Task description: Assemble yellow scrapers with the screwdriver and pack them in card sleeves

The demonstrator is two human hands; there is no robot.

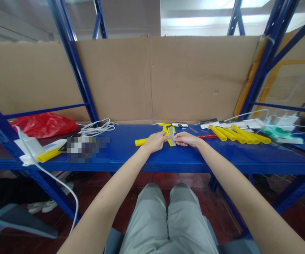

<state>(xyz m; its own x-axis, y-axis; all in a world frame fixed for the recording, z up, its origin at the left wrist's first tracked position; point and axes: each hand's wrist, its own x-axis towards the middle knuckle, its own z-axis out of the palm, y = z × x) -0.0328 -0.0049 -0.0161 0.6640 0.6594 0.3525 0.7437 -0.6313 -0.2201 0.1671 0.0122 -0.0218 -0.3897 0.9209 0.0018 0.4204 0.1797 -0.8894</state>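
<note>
Both hands are close together over the blue table. My left hand is closed around a yellow-handled tool; its yellow handle sticks out to the left of the hand, and its yellow head shows between the hands. A flat grey metal piece lies against that head. With fingertips pinched together, my right hand grips the metal piece at its right edge. Just behind the hands lies another yellow part. A red screwdriver rests right of my right hand.
Several yellow handles lie at the right, near white power strips and cables. On the left are coiled white cable, a red plastic bag and a yellow roll. Cardboard stands behind, between blue posts.
</note>
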